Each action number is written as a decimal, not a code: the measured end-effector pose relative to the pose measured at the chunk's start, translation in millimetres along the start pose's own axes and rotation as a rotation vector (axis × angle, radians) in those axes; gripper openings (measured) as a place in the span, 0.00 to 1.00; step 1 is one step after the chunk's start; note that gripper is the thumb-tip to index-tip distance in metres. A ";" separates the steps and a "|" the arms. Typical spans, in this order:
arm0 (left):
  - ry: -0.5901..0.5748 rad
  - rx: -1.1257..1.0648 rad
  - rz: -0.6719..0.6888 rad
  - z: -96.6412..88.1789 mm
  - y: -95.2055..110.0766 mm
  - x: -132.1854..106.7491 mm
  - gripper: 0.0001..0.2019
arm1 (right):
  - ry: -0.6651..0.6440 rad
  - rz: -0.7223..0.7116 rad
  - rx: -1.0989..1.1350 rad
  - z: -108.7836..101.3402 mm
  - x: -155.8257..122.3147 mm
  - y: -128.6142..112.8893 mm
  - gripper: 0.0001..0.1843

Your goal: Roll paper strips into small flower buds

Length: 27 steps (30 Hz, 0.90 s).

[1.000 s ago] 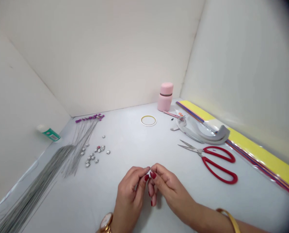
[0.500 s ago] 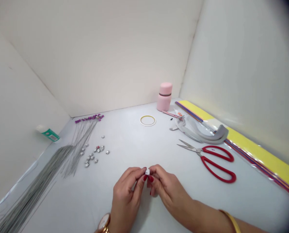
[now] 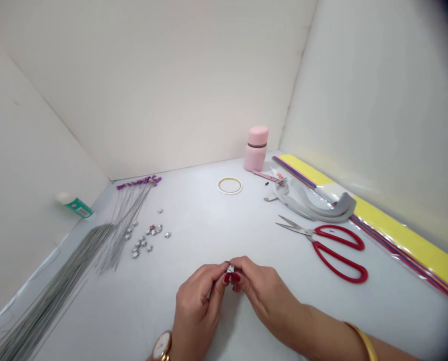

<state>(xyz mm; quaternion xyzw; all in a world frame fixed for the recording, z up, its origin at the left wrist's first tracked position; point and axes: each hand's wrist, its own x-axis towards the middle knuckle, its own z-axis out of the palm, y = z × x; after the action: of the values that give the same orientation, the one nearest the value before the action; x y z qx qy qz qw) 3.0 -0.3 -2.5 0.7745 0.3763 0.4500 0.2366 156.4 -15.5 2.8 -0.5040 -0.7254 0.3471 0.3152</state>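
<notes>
Both of my hands meet low in the middle of the white table. My left hand [image 3: 199, 303] and my right hand [image 3: 259, 291] pinch one tiny silver piece [image 3: 229, 269] between their fingertips, just above the table. Both hands are closed on it. Several similar small silver pieces [image 3: 147, 238] lie scattered to the left, next to a long bundle of thin grey wires [image 3: 58, 286]. A few wires at the back end in small purple pieces [image 3: 139, 181].
Red-handled scissors [image 3: 331, 248] lie to the right. Behind them are curled grey strips [image 3: 317, 205] and yellow sheets in a clear sleeve [image 3: 400, 233]. A pink jar [image 3: 256, 149], a thin tape ring [image 3: 230, 185] and a green-labelled tube [image 3: 75, 205] stand farther back. White walls enclose the table.
My hands have stayed in the same place and only shifted their fingertips slightly on the small silver piece. Nothing else has moved.
</notes>
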 end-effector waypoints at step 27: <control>-0.070 -0.124 -0.122 -4.2 3.5 4.3 0.09 | -0.026 0.244 0.806 3.5 5.9 -9.5 0.17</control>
<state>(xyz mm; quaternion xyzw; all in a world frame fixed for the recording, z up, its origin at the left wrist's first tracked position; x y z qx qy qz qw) 2.0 1.1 4.2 0.7493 0.3855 0.4301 0.3240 147.0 -13.0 9.3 -0.4182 -0.4706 0.6440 0.4346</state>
